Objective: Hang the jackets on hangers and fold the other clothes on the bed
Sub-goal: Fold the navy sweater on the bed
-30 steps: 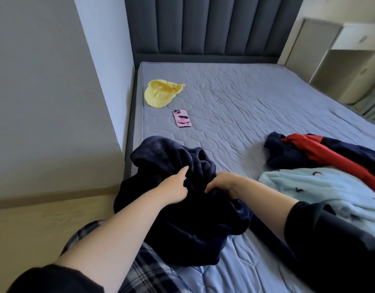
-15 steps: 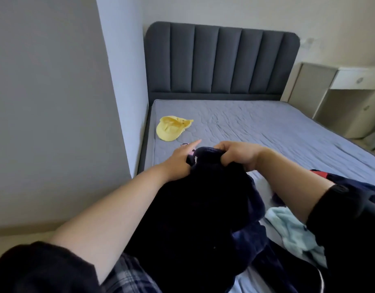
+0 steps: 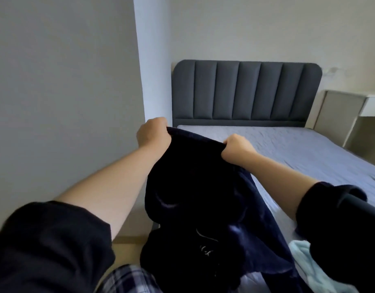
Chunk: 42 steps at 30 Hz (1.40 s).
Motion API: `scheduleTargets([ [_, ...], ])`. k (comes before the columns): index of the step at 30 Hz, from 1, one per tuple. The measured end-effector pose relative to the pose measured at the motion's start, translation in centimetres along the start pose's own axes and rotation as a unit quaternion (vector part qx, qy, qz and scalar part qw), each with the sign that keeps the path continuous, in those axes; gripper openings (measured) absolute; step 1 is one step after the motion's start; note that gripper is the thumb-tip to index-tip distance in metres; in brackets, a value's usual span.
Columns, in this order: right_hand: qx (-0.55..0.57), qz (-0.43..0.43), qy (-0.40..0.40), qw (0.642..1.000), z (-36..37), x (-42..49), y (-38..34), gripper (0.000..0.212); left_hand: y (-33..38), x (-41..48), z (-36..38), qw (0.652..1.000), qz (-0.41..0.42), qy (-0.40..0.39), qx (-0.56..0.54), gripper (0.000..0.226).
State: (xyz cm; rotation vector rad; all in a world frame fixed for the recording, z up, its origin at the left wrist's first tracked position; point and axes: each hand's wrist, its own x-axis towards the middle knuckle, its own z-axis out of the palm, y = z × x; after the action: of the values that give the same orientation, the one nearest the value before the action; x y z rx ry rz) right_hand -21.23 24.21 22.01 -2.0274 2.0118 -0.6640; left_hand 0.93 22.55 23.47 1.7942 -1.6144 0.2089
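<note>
**One dark garment held up in two fists over the near end of the bed**

A single dark navy garment (image 3: 195, 187), plush-looking, is held in the air in front of the person, above the near left corner of the bed (image 3: 298, 149). Its top edge is stretched taut between the two hands. The rest hangs down in heavy folds and bunches at the bottom of the view, where it is too dark to tell whether it rests on the mattress or on the person's lap. A small pale mark shows low on the fabric, too small to read.

The left hand (image 3: 153, 134) is curled into a fist around the left end of that top edge. The right hand (image 3: 238, 148) grips the right end in the same way, knuckles up. Both forearms are bare, and each of the two black sleeves (image 3: 44, 246) is pushed up.

One other piece of clothing is visible, a light blue garment (image 3: 305, 263) lying on the mattress at the lower right, partly hidden by the right sleeve. The mattress has a lavender-grey quilted cover. At its far end stands one dark grey headboard (image 3: 245, 92) with seven upright padded panels. One pale bedside unit (image 3: 339, 115) stands to the right of the headboard. A grey wall (image 3: 55, 81) rises on the left, just beside the bed. Plaid trousers (image 3: 127, 280) show at the bottom edge.
</note>
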Motion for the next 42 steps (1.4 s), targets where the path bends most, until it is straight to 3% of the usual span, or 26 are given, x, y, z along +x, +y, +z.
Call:
scheduleTargets([
  [2,-0.027,0.014,0.044,0.999,-0.6,0.1,-0.9,0.007,-0.1,1.4,-2.5,0.999,-0.005,0.038,0.004,0.03],
  [6,0.082,0.031,0.15,0.985,-4.0,0.7,-4.0,0.012,-1.1,3.6,-7.0,0.989,-0.056,0.127,-0.041,0.031],
  [9,0.132,0.005,0.191,0.973,-8.1,1.0,-7.2,0.008,-1.1,4.6,-10.2,0.987,-0.102,0.121,-0.035,0.025],
  [12,0.203,-0.039,0.248,0.947,-12.4,1.5,-9.7,0.013,-0.5,5.9,-13.8,0.985,-0.113,0.126,-0.025,0.022],
  [14,0.233,-0.06,0.3,0.923,-15.2,1.6,-11.5,0.008,0.3,7.3,-17.1,0.976,-0.111,0.178,-0.056,0.022],
  [17,0.285,-0.082,0.368,0.881,-18.7,2.1,-13.4,0.022,0.4,8.9,-21.9,0.949,-0.109,0.258,-0.142,0.028],
  [18,0.285,-0.077,0.363,0.884,-19.6,2.3,-13.5,0.022,0.0,9.0,-23.0,0.954,-0.106,0.228,-0.164,0.029],
  [21,0.205,-0.043,0.293,0.933,-20.5,2.1,-12.2,0.017,-1.6,7.6,-24.3,0.994,-0.077,-0.02,-0.073,0.018],
  [22,0.189,-0.044,0.295,0.935,-20.2,1.8,-11.7,0.018,-1.8,7.1,-24.6,0.995,-0.084,-0.029,-0.055,0.017],
  [25,0.189,-0.04,0.334,0.922,-19.3,0.5,-11.1,0.02,-2.0,7.1,-25.4,0.99,-0.087,0.075,-0.085,0.025],
  [29,0.243,0.014,0.351,0.904,-20.7,-1.1,-10.3,0.018,-1.1,5.9,-25.2,0.975,-0.142,0.039,-0.164,0.015],
  [35,0.233,-0.004,0.401,0.886,-25.1,-3.7,-10.6,0.022,2.0,4.9,-27.1,0.951,-0.16,0.159,-0.21,0.024],
  [42,0.219,-0.03,0.554,0.803,-34.1,-6.6,-10.6,0.016,8.0,5.8,-32.5,0.913,-0.091,0.265,-0.296,0.021],
])
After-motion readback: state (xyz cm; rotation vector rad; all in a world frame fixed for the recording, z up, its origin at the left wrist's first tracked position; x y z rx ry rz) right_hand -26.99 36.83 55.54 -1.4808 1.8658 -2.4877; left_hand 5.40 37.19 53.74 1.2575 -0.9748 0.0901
